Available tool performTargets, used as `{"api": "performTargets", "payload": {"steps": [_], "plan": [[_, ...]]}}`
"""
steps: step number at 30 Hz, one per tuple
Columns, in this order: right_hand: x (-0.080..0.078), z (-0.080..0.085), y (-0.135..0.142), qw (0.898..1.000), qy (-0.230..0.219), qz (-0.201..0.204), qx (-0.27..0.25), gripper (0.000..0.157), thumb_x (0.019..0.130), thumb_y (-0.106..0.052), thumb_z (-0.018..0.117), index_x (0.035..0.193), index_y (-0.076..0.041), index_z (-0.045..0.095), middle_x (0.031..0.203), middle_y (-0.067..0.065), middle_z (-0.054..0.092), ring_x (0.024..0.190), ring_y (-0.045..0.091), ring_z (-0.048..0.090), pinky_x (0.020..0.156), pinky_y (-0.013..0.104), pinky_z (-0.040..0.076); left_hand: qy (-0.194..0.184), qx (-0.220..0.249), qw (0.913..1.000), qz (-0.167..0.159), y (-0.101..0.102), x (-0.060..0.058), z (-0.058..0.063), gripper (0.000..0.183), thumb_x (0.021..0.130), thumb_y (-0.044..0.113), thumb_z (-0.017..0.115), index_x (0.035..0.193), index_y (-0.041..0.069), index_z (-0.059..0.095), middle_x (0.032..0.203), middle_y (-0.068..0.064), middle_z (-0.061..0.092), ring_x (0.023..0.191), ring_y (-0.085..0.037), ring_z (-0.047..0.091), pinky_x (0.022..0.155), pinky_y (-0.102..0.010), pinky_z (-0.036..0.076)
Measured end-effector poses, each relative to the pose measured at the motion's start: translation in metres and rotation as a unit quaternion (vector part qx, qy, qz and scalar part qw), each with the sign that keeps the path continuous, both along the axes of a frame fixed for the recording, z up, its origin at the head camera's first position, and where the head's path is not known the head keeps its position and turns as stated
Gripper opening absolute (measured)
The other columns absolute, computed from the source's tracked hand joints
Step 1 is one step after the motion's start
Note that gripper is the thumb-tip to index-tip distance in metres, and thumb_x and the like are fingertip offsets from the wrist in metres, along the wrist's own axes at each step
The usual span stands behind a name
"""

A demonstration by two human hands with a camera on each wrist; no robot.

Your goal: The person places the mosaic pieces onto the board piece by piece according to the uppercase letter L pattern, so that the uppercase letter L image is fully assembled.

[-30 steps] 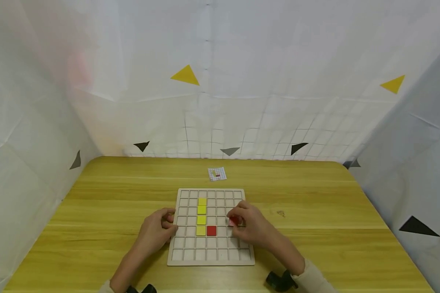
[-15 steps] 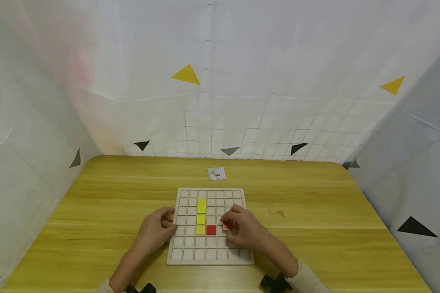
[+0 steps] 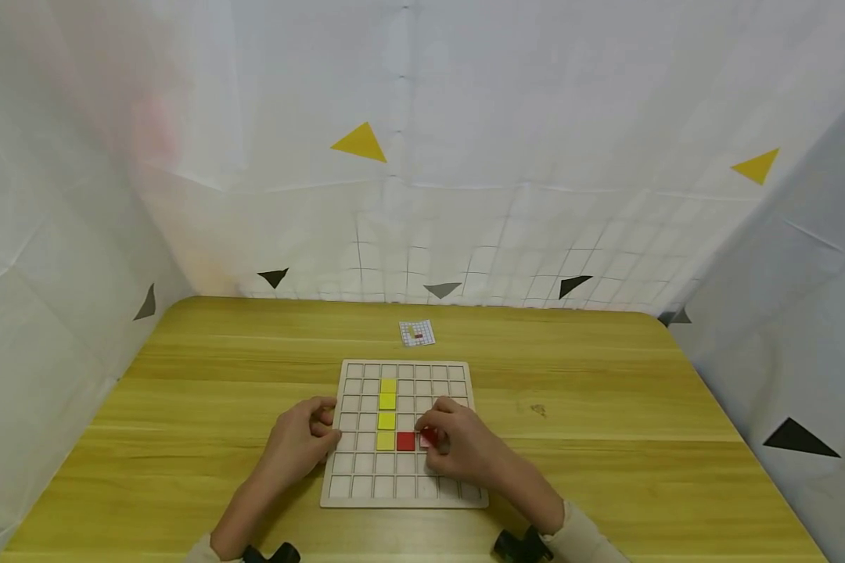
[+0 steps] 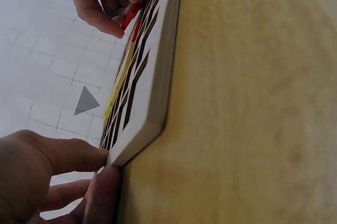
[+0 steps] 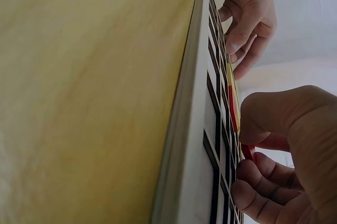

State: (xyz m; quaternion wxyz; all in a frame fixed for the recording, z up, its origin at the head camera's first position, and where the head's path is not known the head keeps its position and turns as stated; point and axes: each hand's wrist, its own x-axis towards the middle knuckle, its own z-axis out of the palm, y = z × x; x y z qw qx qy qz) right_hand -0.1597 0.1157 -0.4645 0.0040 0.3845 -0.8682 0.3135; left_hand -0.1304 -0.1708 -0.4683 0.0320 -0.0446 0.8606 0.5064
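A pale gridded board [image 3: 403, 503] lies on the wooden table. In its cells sit a column of several yellow square tiles [image 3: 386, 421] and one red square tile [image 3: 405, 442], right of the lowest yellow one. My right hand [image 3: 470, 446] pinches a second red tile [image 4: 130, 17] between thumb and fingers, tilted, low over the cell just right of the first red tile. Its fingers partly cover that tile in the head view. At the board's left edge, my left hand [image 3: 299, 442] grips the rim between thumb and fingers, as the left wrist view shows.
Beyond the board lies a small card [image 3: 417, 333] printed with a grid and coloured squares. Wood-grain table [image 3: 605, 375] surrounds the board. White sheets [image 3: 535, 102] with yellow, black and grey triangles rise behind and on both sides. Black devices [image 3: 523, 546] show near both wrists.
My right hand has moved left and slightly nearer with the tilted red tile, toward the red tile in the board. My left hand has kept its grip on the board's edge.
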Motion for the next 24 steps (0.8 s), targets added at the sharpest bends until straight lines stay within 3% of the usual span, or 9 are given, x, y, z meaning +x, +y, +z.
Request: {"api": "performTargets", "payload": {"steps": [24], "plan": [[0.0045,-0.002,-0.0001,1.0,-0.005,-0.008,0.025,0.027,0.078,-0.006,0.072,0.103,-0.014,0.072,0.093,-0.006,0.053,0.078,0.008,0.053,0.067,0.018,0.048,-0.003,0.004,1.0,-0.003,0.0024,0.0,-0.0004,0.048,0.082,-0.002,0.075,0.128,-0.001,0.062,0.099,-0.008,0.061,0.079,-0.015,0.065,0.052,-0.029,0.055]]}}
